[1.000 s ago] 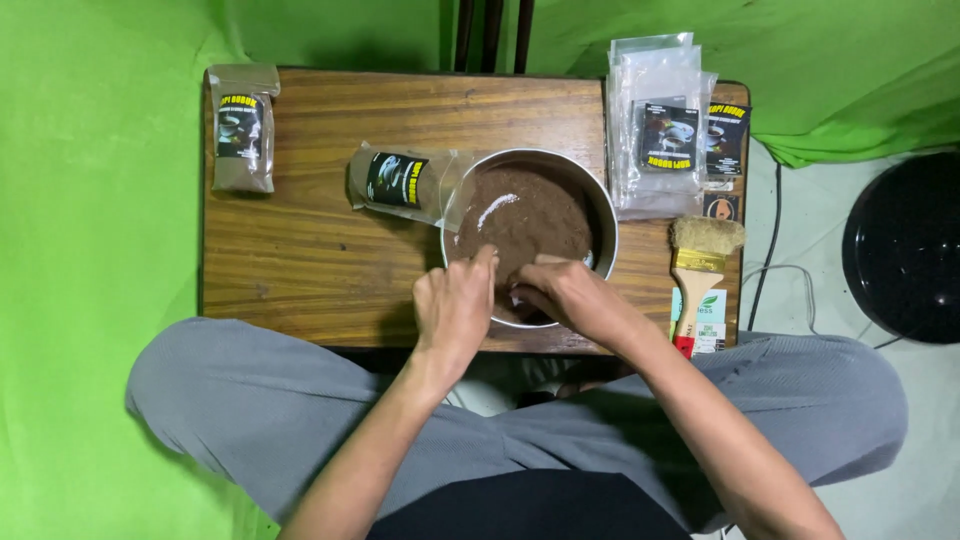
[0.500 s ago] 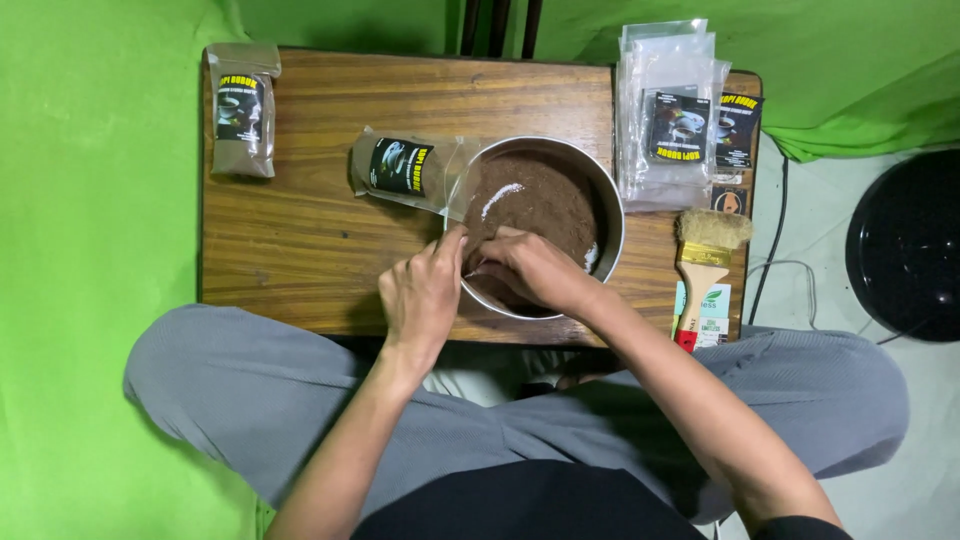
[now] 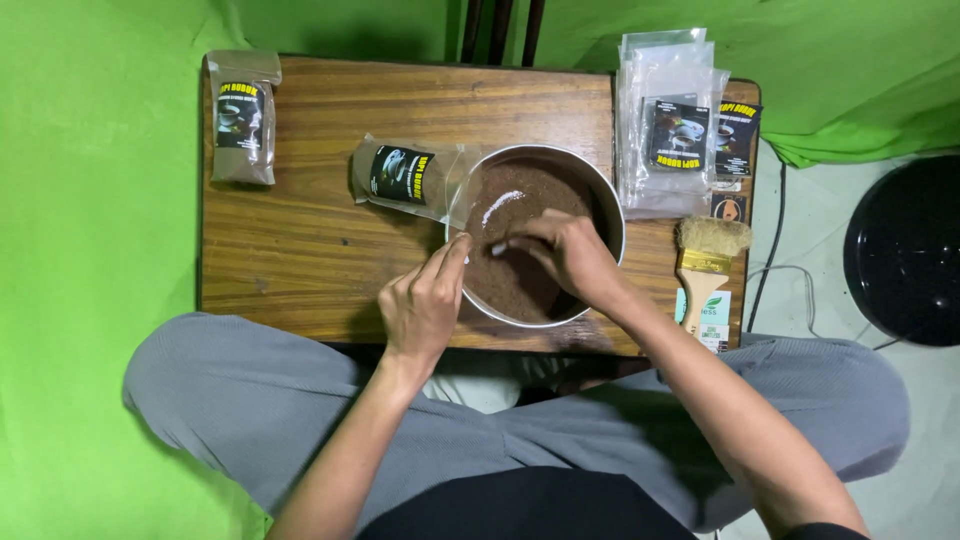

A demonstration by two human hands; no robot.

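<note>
— Green cloth all round, low wooden table (image 3: pixel 300 250) in the middle. What's on it?

— Big metal bowl (image 3: pixel 610 205) of brown powder (image 3: pixel 520 280), a part-filled clear pouch (image 3: pixel 410 178) lying against its rim. Looks like pouch-filling.

— Hands?

— Left hand (image 3: pixel 425 300) pinches at the bowl's near rim; right hand (image 3: pixel 570 250) is curled in the powder, holding something small I can't make out. Next, I'd guess, a steady lift toward that pouch's mouth.

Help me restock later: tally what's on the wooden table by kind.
Filled brown-powder pouches: 2, one at the far left corner, one lying by the bowl
Stack of empty clear pouches: 1
Metal bowl: 1
Paintbrush: 1
Total: 5
</note>
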